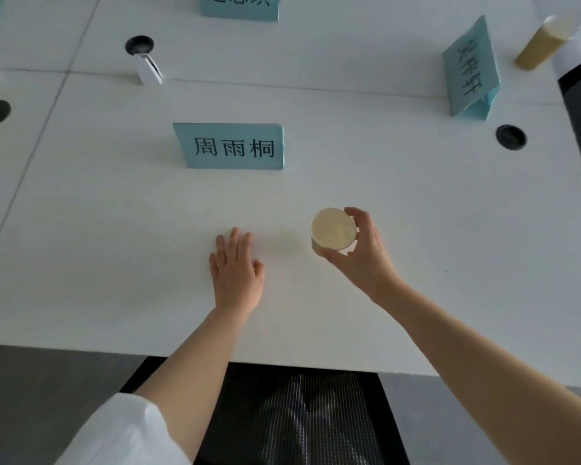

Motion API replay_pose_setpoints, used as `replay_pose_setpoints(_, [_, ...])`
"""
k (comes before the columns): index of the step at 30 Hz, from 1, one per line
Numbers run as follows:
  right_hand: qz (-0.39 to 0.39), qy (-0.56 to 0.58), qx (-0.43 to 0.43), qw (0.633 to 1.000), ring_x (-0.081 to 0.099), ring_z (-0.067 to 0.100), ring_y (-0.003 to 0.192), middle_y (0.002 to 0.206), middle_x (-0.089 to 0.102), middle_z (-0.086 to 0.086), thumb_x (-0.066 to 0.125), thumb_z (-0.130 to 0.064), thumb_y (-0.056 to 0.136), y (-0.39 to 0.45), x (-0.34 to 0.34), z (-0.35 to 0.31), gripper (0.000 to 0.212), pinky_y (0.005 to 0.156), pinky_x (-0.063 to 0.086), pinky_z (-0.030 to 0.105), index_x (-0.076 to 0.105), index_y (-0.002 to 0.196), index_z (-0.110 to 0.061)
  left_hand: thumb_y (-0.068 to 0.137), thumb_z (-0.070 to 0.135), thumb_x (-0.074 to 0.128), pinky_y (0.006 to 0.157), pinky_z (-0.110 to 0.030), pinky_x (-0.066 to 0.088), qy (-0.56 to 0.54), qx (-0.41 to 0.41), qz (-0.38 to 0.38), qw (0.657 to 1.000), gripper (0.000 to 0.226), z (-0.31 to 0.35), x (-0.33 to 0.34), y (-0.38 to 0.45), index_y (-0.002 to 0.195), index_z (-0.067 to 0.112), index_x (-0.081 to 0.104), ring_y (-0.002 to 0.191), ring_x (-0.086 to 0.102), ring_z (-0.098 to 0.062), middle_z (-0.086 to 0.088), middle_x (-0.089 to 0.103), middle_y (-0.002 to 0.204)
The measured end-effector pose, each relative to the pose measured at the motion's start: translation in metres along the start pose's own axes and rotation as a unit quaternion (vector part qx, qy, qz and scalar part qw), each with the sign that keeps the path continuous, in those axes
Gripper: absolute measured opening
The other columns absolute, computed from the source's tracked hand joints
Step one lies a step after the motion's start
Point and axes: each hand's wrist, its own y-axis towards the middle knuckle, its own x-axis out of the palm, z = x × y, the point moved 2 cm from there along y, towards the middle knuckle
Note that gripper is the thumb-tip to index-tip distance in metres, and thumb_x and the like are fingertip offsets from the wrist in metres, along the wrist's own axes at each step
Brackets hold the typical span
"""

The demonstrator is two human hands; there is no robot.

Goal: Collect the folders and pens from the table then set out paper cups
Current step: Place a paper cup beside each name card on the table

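Two paper cups: one round cream cup [333, 230] pinched in right hand [363, 253] near table's [114, 229] front edge, another [541, 41] at far right corner. Left hand [236, 273] flat, fingers spread. Three teal folded name cards [230, 146].

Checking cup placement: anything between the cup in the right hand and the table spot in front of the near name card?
Nothing visible. The right hand holds the paper cup over bare white table, right of and nearer than the name card. The left hand lies flat to the cup's left, apart from it.
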Motion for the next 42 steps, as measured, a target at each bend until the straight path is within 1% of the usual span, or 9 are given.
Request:
replay_pose_setpoints(4, [0.022, 0.006, -0.002, 1.0, 0.05, 0.025, 0.116, 0.131, 0.049, 0.005, 0.08, -0.026, 0.072, 0.052, -0.009, -0.02, 0.076, 0.093, 0.042, 0.033, 0.037, 0.134, -0.017, 0.098, 0.025, 0.041, 0.118, -0.052, 0.006, -0.018, -0.026, 0.0, 0.999, 0.056, 0.01, -0.003, 0.041, 0.152, 0.019, 0.025, 0.15, 0.003, -0.028, -0.001, 0.013, 0.163])
replay_pose_setpoints(8, [0.028, 0.018, -0.009, 0.999, 0.049, 0.024, 0.117, 0.133, 0.047, 0.004, 0.078, -0.026, 0.073, 0.102, -0.004, -0.041, 0.075, 0.095, 0.042, 0.034, 0.036, 0.135, -0.018, 0.092, 0.034, 0.03, 0.117, -0.055, 0.012, 0.009, -0.041, 0.057, 0.998, 0.06, 0.016, 0.007, 0.049, 0.151, 0.02, 0.031, 0.149, 0.015, -0.03, -0.002, 0.023, 0.16])
replay_pose_setpoints(13, [0.027, 0.014, -0.019, 0.999, 0.044, 0.022, 0.122, 0.136, 0.045, 0.005, 0.076, -0.024, 0.075, 0.15, 0.007, -0.054, 0.076, 0.101, 0.039, 0.034, 0.034, 0.138, -0.016, 0.089, 0.037, 0.04, 0.117, -0.054, 0.014, 0.057, -0.039, 0.101, 0.993, 0.064, 0.016, 0.014, 0.047, 0.149, 0.018, 0.034, 0.148, 0.019, -0.03, -0.003, 0.028, 0.159])
replay_pose_setpoints(21, [0.035, 0.013, -0.002, 0.999, 0.045, 0.023, 0.121, 0.137, 0.045, 0.005, 0.077, -0.027, 0.075, 0.184, 0.028, -0.05, 0.078, 0.092, 0.034, 0.025, 0.033, 0.139, -0.017, 0.086, 0.039, 0.043, 0.118, -0.053, 0.014, 0.061, -0.043, 0.112, 0.991, 0.066, 0.017, 0.014, 0.05, 0.148, 0.018, 0.037, 0.148, 0.019, -0.029, -0.003, 0.029, 0.158])
replay_pose_setpoints(26, [0.029, -0.008, -0.017, 0.999, 0.042, 0.022, 0.125, 0.14, 0.042, 0.006, 0.075, -0.026, 0.078, 0.18, 0.035, -0.046, 0.08, 0.091, 0.03, 0.022, 0.029, 0.142, -0.014, 0.086, 0.039, 0.043, 0.117, -0.054, 0.014, 0.059, -0.048, 0.104, 0.992, 0.067, 0.017, 0.014, 0.05, 0.149, 0.018, 0.036, 0.148, 0.018, -0.029, -0.002, 0.028, 0.159])
replay_pose_setpoints(30, [0.023, -0.008, -0.007, 1.0, 0.044, 0.022, 0.127, 0.14, 0.042, 0.007, 0.075, -0.029, 0.078, 0.172, 0.032, -0.034, 0.088, 0.105, 0.036, 0.033, 0.021, 0.145, -0.014, 0.085, 0.041, 0.041, 0.118, -0.054, 0.014, 0.052, -0.047, 0.099, 0.993, 0.067, 0.02, 0.012, 0.049, 0.148, 0.018, 0.037, 0.148, 0.018, -0.029, -0.003, 0.029, 0.158])
replay_pose_setpoints(32, [0.018, -0.025, 0.011, 0.999, 0.044, 0.022, 0.126, 0.138, 0.043, 0.008, 0.073, -0.023, 0.08, 0.157, 0.029, -0.021, 0.082, 0.107, 0.036, 0.039, 0.022, 0.144, -0.013, 0.085, 0.042, 0.041, 0.118, -0.054, 0.013, 0.049, -0.048, 0.089, 0.994, 0.068, 0.02, 0.011, 0.051, 0.148, 0.019, 0.037, 0.148, 0.017, -0.029, -0.003, 0.028, 0.159])
replay_pose_setpoints(37, [0.022, -0.079, 0.055, 0.995, 0.048, 0.025, 0.124, 0.137, 0.047, 0.007, 0.062, -0.022, 0.089, 0.095, 0.001, 0.016, 0.051, 0.1, 0.035, 0.032, 0.042, 0.136, -0.013, 0.086, 0.046, 0.035, 0.117, -0.054, 0.012, 0.045, -0.051, 0.047, 0.997, 0.069, 0.019, 0.005, 0.049, 0.15, 0.02, 0.034, 0.148, 0.018, -0.03, -0.003, 0.027, 0.159])
replay_pose_setpoints(42, [0.062, -0.06, 0.094, 0.992, 0.05, 0.026, 0.122, 0.132, 0.051, 0.008, 0.055, -0.017, 0.092, 0.025, -0.047, 0.05, 0.041, 0.099, 0.037, 0.034, 0.046, 0.132, -0.011, 0.099, 0.04, 0.034, 0.12, -0.049, 0.006, 0.013, -0.09, -0.048, 0.995, 0.061, 0.038, -0.009, 0.047, 0.154, 0.019, 0.017, 0.15, -0.001, -0.029, -0.002, 0.006, 0.164])
